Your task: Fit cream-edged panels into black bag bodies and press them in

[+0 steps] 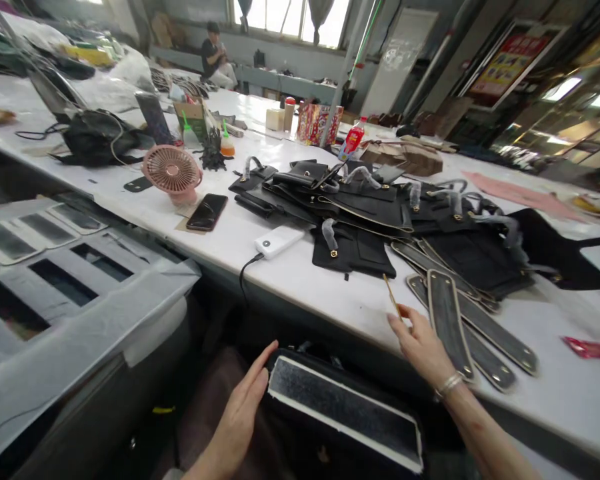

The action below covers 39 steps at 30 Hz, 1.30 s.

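Observation:
A black bag piece (pixel 345 413) with a white-bordered dark panel lies low, in front of the table edge. My left hand (pixel 247 393) rests against its left end, fingers extended and together, the thumb side partly out of sight. My right hand (pixel 420 340) pinches a thin yellowish stick (pixel 391 295) above the table's front edge, its tip pointing up and left. Right beside that hand, several long dark strips with pale edges (pixel 447 320) lie fanned out. Black bag parts with wrapped handles (pixel 353 250) are piled behind them.
On the white table (pixel 280 293) are a pink fan (pixel 173 170), a phone (pixel 207 212), a white power bank (pixel 279 241) with a cable, and a red-labelled bottle (pixel 353 138). Framed panels (pixel 55 280) lie at left. A person (pixel 217 57) sits far back.

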### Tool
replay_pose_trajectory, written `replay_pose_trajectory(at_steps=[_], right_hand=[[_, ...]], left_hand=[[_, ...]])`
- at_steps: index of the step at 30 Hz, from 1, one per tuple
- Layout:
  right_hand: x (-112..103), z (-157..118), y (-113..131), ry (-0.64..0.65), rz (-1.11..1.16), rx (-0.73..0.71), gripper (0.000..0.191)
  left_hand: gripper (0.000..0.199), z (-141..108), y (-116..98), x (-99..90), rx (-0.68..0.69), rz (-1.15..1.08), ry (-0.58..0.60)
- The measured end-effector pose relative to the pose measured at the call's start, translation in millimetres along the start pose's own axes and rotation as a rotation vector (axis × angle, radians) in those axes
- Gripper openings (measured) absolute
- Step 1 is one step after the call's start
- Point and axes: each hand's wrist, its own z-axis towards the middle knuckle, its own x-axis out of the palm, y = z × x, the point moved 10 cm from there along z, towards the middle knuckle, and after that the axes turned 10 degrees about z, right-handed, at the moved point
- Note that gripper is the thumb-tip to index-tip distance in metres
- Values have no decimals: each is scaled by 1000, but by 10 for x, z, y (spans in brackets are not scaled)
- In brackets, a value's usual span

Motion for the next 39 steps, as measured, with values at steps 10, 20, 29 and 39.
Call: replay_pose_trajectory(at_steps=[10,20,29,39], right_hand=[[293,355,4,-34,-264,-155,54],[-270,-425,-13,-72,182,-73,45],[187,-1598,-646,-74,1029,454,44],[311,-1605,-862,-223,775,457,48]], left_hand=[[42,15,-110,28,362,347,-216],[52,95,71,-53,-96,5,-126],[58,45,23,42,-157,-278,-42],[56,-14,-50,77,14,-397,-59]])
